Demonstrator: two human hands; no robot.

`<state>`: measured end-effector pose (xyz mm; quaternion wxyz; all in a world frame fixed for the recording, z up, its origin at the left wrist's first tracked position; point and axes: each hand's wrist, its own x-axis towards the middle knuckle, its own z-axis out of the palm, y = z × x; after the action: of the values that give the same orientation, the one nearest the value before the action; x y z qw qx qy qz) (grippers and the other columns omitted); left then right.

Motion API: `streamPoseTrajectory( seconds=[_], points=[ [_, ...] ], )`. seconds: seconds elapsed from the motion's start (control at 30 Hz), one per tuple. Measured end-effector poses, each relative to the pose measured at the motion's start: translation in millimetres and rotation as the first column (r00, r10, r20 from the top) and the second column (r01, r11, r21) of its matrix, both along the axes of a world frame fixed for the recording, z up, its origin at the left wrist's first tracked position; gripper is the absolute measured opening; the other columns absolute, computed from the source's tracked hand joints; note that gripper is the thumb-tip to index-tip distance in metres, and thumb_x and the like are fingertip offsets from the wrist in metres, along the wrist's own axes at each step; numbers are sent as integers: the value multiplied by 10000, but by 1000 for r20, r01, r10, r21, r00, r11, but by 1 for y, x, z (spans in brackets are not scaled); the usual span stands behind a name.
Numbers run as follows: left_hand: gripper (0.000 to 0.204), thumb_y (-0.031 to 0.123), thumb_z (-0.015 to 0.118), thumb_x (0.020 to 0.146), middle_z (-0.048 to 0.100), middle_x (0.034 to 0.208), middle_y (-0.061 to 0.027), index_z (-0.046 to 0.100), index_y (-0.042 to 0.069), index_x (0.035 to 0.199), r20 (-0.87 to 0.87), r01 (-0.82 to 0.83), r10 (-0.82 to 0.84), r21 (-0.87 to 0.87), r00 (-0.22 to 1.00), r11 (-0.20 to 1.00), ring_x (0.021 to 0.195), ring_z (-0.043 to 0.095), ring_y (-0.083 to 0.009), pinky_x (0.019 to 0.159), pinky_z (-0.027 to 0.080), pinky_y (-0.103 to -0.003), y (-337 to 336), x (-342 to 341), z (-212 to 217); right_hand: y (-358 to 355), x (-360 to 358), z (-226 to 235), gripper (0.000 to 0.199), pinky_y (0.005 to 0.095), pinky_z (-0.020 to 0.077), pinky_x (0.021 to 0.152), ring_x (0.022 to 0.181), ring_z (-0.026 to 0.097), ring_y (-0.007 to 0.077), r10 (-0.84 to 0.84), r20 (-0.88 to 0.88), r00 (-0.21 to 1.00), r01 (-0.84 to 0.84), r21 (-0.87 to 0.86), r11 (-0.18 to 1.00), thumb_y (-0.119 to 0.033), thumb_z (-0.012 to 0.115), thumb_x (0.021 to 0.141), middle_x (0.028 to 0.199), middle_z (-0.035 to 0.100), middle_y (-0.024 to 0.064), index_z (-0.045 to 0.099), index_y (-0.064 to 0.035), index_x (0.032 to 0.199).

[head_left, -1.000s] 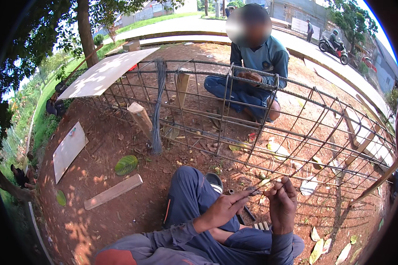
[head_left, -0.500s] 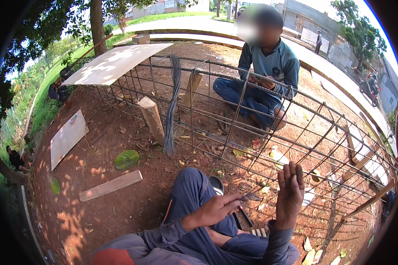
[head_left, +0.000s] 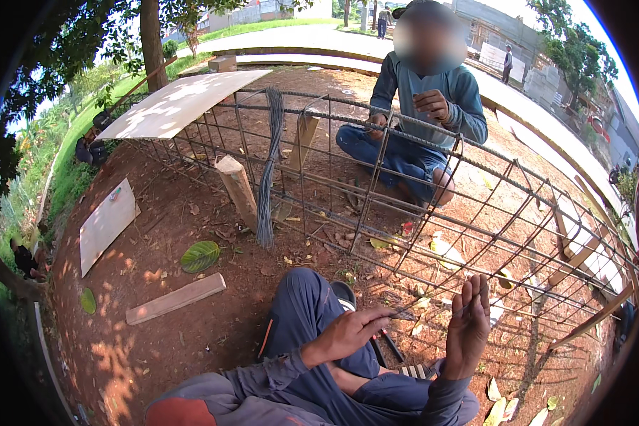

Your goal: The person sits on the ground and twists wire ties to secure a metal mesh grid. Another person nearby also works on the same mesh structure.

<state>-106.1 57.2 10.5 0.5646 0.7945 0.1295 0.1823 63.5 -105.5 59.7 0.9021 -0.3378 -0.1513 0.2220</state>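
Pinching thin dark wire point(head_left: 403, 314) between its fingers, our left hand point(head_left: 344, 335) reaches across our bent legs, and the wire juts out toward our right hand point(head_left: 467, 326). That one is raised, fingers pointing up and close together; we cannot tell whether they grasp anything. Below the wire, we see a dark tool point(head_left: 392, 348) on the ground beside a striped sandal point(head_left: 414, 370). Ahead of us runs a long steel bar cage point(head_left: 370, 186), a bundle of wires point(head_left: 268, 184) draped over it near a wooden post point(head_left: 236, 192). Beyond the cage sits a co-worker point(head_left: 433, 131), both hands lifted. To our left lie a plank point(head_left: 176, 299) and a green leaf point(head_left: 200, 256).
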Motion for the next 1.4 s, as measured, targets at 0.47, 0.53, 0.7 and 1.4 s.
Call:
streamPoseTrajectory(
  seconds=[0.47, 0.53, 0.7, 1.4],
  points=[
    [368, 245, 552, 1061, 709, 910, -222, 596, 112, 1402, -24, 55, -53, 76, 998, 996, 666, 707, -323, 604, 521, -418, -16, 7, 1, 6, -6, 3, 560, 512, 475, 1112, 1279, 588, 372, -166, 172, 971, 176, -44, 983, -159, 575, 1032, 1417, 532, 301, 384, 140, 1466],
    [374, 236, 557, 1057, 717, 984, -238, 589, 114, 1409, -11, 67, -66, 137, 998, 988, 701, 716, -352, 617, 544, -429, -19, 4, 1, 9, -7, 2, 556, 513, 476, 1112, 1295, 576, 395, -170, 217, 961, 187, -58, 981, -166, 563, 1037, 1432, 514, 322, 384, 142, 1464],
    [358, 223, 577, 1043, 729, 903, -222, 611, 105, 1379, 8, 43, -45, 159, 999, 986, 676, 714, -352, 624, 582, -427, -19, 2, -3, 15, -10, -1, 532, 501, 495, 1096, 1292, 576, 430, -186, 336, 923, 235, -112, 966, -153, 559, 1038, 1418, 516, 346, 405, 146, 1450],
    [265, 173, 671, 954, 730, 860, -170, 697, 69, 1195, 51, 65, -108, 530, 993, 846, 709, 718, -332, 590, 564, -406, 8, -39, 39, 24, -29, 0, 359, 410, 581, 797, 948, 718, 376, 449, 861, 238, 418, -508, 753, 107, 578, 834, 1075, 718, 190, 657, 12, 1171]
  ],
)
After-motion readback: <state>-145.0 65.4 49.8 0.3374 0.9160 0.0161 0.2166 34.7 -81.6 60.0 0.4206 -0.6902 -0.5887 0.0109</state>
